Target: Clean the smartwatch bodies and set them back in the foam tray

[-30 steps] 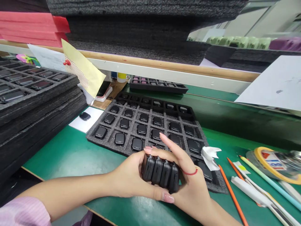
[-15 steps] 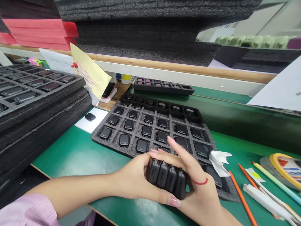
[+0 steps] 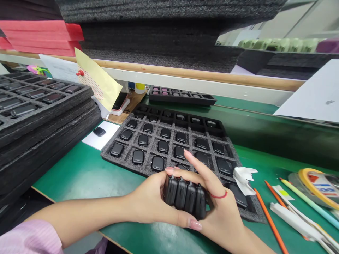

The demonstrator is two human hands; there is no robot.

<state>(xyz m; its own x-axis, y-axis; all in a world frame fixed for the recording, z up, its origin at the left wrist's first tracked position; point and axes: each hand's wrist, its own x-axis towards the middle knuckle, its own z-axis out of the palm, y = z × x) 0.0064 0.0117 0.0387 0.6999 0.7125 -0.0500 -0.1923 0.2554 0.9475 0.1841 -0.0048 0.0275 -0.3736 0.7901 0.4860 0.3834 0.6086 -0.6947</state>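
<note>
Several black smartwatch bodies stand on edge, side by side, in a row between my two hands. My left hand is closed around the row's left end, its thumb running along the near side. At the other end my right hand wraps the same row, with one finger raised off it. Just beyond my hands lies a black foam tray, its compartments holding more watch bodies such as this one. Some compartments in the tray's far rows look bare or hold small bits. My hands hide part of the tray's near side.
Stacked foam trays rise at the left. A single watch body lies on white paper. Crumpled tissue, an orange pencil and a tape roll are on the right. A shelf crosses behind.
The view has shifted slightly, so everything sits a little further left. My hands keep the same hold on the row of watch bodies.
</note>
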